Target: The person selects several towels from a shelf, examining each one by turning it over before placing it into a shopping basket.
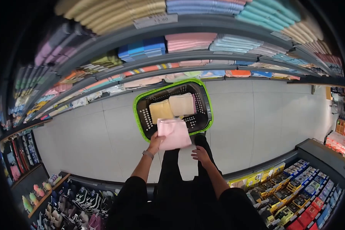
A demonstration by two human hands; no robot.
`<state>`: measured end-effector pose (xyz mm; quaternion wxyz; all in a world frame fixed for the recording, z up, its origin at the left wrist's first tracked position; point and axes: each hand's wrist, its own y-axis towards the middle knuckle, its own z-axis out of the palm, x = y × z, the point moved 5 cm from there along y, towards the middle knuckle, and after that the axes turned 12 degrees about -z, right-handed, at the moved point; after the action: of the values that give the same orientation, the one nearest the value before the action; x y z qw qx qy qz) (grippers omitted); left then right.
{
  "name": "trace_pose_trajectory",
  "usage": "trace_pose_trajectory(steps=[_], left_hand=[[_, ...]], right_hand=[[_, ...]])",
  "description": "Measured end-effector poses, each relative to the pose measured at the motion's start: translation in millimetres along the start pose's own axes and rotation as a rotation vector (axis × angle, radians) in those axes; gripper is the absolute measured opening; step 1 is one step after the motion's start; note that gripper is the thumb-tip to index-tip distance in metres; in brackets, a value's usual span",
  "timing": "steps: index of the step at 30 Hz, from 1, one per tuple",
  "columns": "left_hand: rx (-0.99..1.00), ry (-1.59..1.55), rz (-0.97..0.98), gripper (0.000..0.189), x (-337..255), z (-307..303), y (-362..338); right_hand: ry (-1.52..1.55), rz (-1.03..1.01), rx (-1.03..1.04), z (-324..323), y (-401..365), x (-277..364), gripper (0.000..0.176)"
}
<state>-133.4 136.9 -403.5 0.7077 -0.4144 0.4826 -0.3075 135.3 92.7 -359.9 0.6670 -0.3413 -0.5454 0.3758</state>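
pink towel, a soft folded square, is above the near edge of the basket, pinched at its side by the left hand. the right hand is loosely spread, apart from it. the shelf's price label is too blurred for me to read surely. inside the green-rimmed, perforated black plastic lie folded yellow and cream towels. smooth grey floor runs wide both sides.

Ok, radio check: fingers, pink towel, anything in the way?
Left fingers gripping folded pink towel. Right fingers holding nothing. Towel overlaps basket's near rim in view. Yellow towel, cream towel inside; nothing visibly blocking.
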Motion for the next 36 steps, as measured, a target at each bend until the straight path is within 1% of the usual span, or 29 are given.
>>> trace_pose_trajectory(steps=[1,4,6,8,9,10,12,14,16,17,18,20,21,22,24,25,26,27,28,29,30,31,32,33,34,35,36], left_hand=[[-0.049,0.004,-0.002,0.041,4,2,25],[-0.098,0.068,0.005,0.038,18,10,103],[-0.114,0.069,-0.026,0.037,28,20,154],[-0.057,-0.046,0.008,0.035,18,48,181],[0.013,-0.111,0.003,0.034,14,61,192],[0.013,-0.111,-0.007,0.034,16,66,201],[0.039,-0.116,0.026,0.035,9,76,227],[0.061,-0.139,0.028,0.036,20,73,269],[0.004,-0.116,0.019,0.038,37,64,312],[-0.094,-0.022,0.086,0.033,52,50,339],[-0.088,-0.02,0.079,0.033,69,41,362],[-0.464,0.326,0.166,0.029,84,10,383],[-0.456,0.286,0.247,0.026,84,9,380],[-0.463,0.283,0.247,0.026,85,5,375],[-0.401,0.299,0.464,0.025,82,-4,358],[-0.529,0.577,0.46,0.024,78,-14,348],[-0.524,0.63,0.466,0.024,83,-23,339],[-0.486,0.674,0.416,0.024,74,-21,308],[-0.372,0.555,0.446,0.023,69,-22,284],[-0.194,0.208,0.126,0.022,82,-27,259],[-0.1,0.064,-0.066,0.021,76,-25,221],[-0.119,-0.179,-0.207,0.022,69,-20,170],[-0.005,-0.314,-0.253,0.022,88,-31,147],[0.094,-0.367,-0.191,0.023,96,-38,114],[0.182,-0.559,-0.313,0.021,115,-41,79],[0.254,-0.6,-0.328,0.02,131,-42,43],[0.35,-0.662,-0.353,0.019,144,-39,13]], right_hand=[[-0.007,-0.003,-0.053,-20,8,-9,0.047],[-0.034,-0.111,-0.147,-85,14,-29,0.037],[-0.043,-0.171,-0.233,-141,17,-44,0.033],[-0.029,-0.142,-0.35,-204,19,-64,0.03],[-0.064,-0.096,-0.427,-230,16,-67,0.03],[-0.021,-0.081,-0.472,-253,15,-75,0.03],[0.076,-0.086,-0.519,-286,14,-88,0.031],[0.003,-0.052,-0.53,-304,17,-99,0.033],[-0.037,-0.044,-0.53,-309,26,-103,0.034],[-0.033,-0.033,-0.51,-306,31,-106,0.034],[-0.029,-0.018,-0.487,-301,32,-109,0.033],[-0.053,0.021,-0.48,-290,38,-107,0.032],[-0.085,0.048,-0.451,-285,39,-108,0.032],[-0.115,0.072,-0.42,-278,40,-108,0.031],[-0.149,0.076,-0.399,-269,38,-109,0.03],[-0.181,0.078,-0.382,-263,38,-107,0.03],[-0.185,0.065,-0.368,-259,39,-107,0.03],[-0.28,0.067,-0.36,-258,38,-109,0.029],[-0.375,0.067,-0.352,-256,36,-109,0.029],[-0.379,0.046,-0.335,-249,33,-108,0.029],[-0.712,-0.063,-0.323,-241,32,-96,0.027],[-1.04,-0.189,-0.309,-223,32,-80,0.026],[-1.038,-0.235,-0.289,-196,30,-62,0.026],[-1.13,-0.382,-0.222,-156,24,-39,0.024],[-1.22,-0.536,-0.16,-114,17,-18,0.023],[-1.225,-0.583,-0.064,-67,11,-8,0.021],[-1.191,-0.686,0.109,-13,0,3,0.02]])
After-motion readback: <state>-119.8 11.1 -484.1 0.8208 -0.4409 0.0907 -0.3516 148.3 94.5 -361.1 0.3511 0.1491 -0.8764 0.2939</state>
